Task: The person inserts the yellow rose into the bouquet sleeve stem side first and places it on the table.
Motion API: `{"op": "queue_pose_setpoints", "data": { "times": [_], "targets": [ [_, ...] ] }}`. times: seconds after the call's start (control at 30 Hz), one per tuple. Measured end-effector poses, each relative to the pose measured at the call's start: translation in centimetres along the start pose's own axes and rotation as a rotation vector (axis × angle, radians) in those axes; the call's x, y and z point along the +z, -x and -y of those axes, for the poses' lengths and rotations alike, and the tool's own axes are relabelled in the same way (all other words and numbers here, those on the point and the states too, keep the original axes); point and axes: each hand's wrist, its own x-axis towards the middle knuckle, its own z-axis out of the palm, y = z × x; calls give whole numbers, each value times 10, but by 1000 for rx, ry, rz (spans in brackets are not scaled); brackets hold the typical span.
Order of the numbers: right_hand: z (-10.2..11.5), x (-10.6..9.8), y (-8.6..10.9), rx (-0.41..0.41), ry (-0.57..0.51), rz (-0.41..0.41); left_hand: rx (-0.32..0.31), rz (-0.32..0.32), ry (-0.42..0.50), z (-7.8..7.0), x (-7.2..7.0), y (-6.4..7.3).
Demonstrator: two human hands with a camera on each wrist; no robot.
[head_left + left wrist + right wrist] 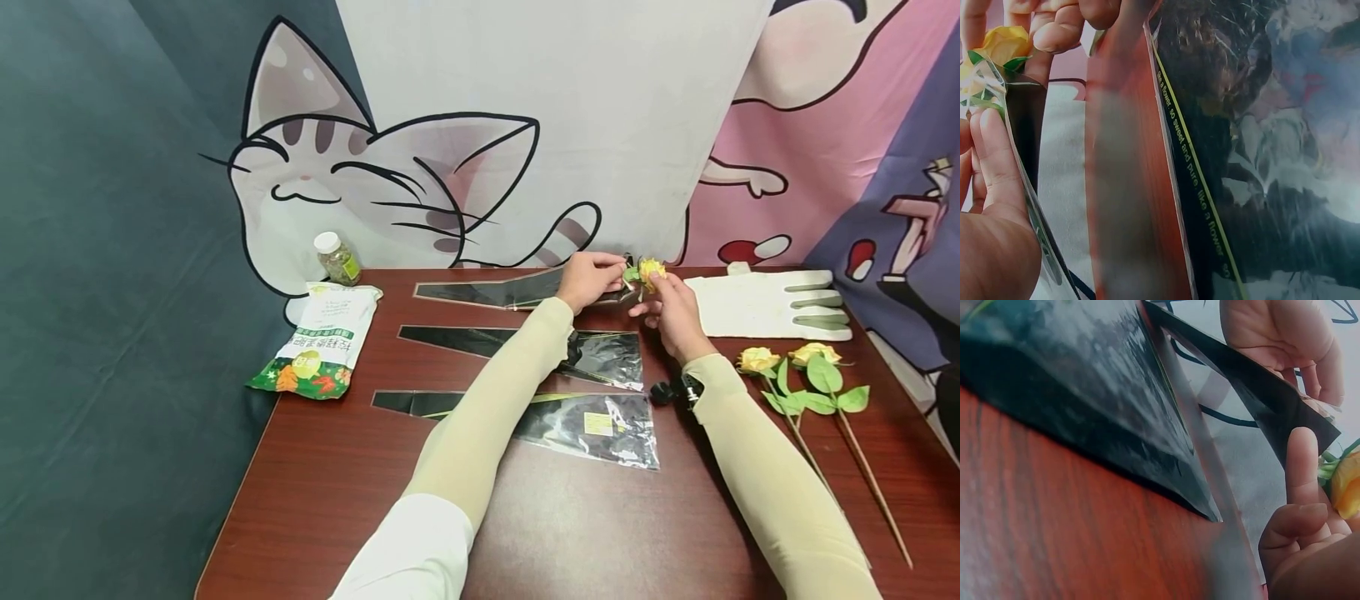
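At the table's back edge, my left hand [588, 280] pinches the wide end of a long tapered black flower sleeve [480, 292]. The sleeve lifts toward the fingers in the right wrist view, its dark corner [1297, 422] beside my right hand's raised finger. My right hand [677, 318] holds a yellow rose [652, 271] close below its bloom. Green leaves [631, 273] show between both hands, right at the sleeve's mouth. The rose's stem is mostly hidden by the sleeve and fingers. In the left wrist view the bloom [1005, 47] sits just above the sleeve's clear edge.
Two more black sleeves, a middle one [607, 354] and a front one [570, 425], lie under my left arm. White gloves [738, 304] lie at back right, two yellow roses [757, 360] in front of them. A bag [326, 337] and jar [339, 260] stand left.
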Motion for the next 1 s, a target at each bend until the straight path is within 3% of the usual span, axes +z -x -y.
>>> {"op": "queue_pose_setpoints", "data": {
  "times": [0.37, 1.0],
  "targets": [
    [2, 2, 0, 28, 92, 21, -11, -18, 11, -1, 1, -2],
    [-2, 3, -7, 34, 111, -52, -19, -14, 41, 0, 3, 0]
  ]
}}
